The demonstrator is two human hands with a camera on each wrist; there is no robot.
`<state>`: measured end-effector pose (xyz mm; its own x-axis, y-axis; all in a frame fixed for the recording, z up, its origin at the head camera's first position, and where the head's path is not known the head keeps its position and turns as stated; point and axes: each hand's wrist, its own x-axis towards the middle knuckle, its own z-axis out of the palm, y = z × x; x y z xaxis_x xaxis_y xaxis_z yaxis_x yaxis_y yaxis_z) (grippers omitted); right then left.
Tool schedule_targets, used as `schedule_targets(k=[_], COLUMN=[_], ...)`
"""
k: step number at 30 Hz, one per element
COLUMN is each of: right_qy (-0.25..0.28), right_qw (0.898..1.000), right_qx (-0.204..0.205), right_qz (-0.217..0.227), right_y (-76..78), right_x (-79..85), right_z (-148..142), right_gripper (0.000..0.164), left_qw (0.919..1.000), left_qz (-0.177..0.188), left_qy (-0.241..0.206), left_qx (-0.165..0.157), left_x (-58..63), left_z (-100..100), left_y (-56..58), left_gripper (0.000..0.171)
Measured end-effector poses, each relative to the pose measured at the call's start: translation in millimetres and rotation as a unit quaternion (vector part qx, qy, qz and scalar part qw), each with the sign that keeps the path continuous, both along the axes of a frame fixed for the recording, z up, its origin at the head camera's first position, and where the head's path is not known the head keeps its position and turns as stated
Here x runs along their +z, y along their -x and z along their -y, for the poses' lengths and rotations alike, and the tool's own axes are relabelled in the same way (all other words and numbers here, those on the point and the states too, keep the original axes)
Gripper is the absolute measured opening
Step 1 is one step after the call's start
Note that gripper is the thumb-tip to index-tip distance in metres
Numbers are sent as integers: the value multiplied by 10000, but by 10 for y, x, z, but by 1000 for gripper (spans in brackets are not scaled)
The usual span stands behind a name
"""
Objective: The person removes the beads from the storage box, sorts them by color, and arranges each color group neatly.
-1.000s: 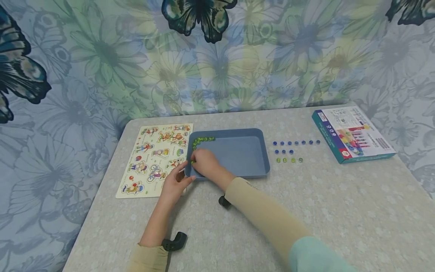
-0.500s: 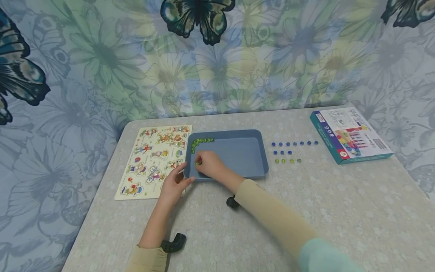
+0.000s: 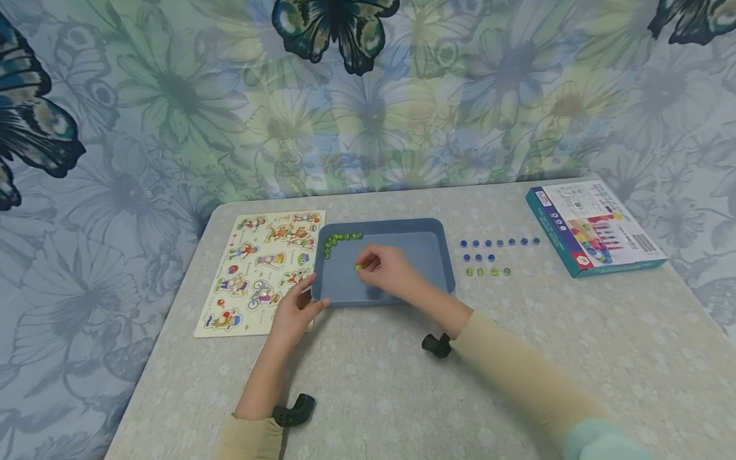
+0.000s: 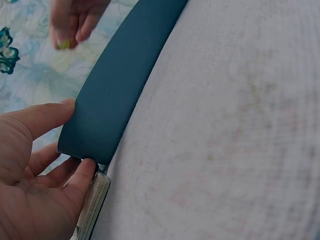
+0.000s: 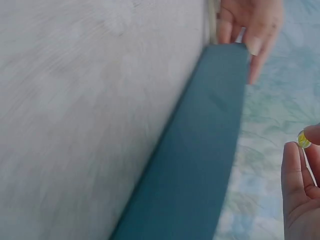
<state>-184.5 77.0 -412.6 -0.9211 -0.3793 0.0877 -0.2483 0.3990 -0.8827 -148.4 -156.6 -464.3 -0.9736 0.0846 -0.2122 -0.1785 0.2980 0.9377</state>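
My right hand [image 3: 391,271] pinches a yellow-green glass marble [image 5: 303,140] between thumb and fingertips, over the blue-grey tray [image 3: 416,268]. In the left wrist view the same marble [image 4: 64,45] shows at the fingertips, above the tray's side. My left hand [image 3: 293,314] holds the tray's near left corner, thumb on the rim and fingers against the outer wall [image 4: 112,95]. Inside the tray, several green marbles [image 3: 345,236] form an L along the far left corner.
Left of the tray lies a cream picture board [image 3: 244,300] with cartoon figures. To the right, blue marbles [image 3: 488,243] stand in two rows, with a short row of yellow-green marbles [image 3: 482,272] in front. A flat game box [image 3: 598,227] rests at the far right.
My right hand has moved right from the tray's left side toward its middle, carrying the marble. The left hand stays at the corner.
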Motion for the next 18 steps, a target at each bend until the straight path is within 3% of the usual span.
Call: schedule_targets(k=[4, 8, 11, 18], right_qy=[204, 46, -164, -816], right_qw=[9996, 9980, 9944, 9797], right_qx=[-186, -598, -1004, -1832], right_qz=[-13, -179, -293, -43], right_y=[-141, -262, -327, -400], right_x=[140, 217, 216, 136], right_z=[-330, -741, -1089, -1918], right_gripper=[10, 11, 12, 22], left_qw=[9999, 9998, 9998, 9999], left_qz=[-71, -122, -114, -143], left_qy=[119, 168, 185, 83], left_qx=[19, 12, -30, -22], left_x=[7, -2, -10, 7], left_z=[-14, -25, -25, -17], left_y=[-16, -27, -31, -33], left_gripper=[66, 65, 66, 64])
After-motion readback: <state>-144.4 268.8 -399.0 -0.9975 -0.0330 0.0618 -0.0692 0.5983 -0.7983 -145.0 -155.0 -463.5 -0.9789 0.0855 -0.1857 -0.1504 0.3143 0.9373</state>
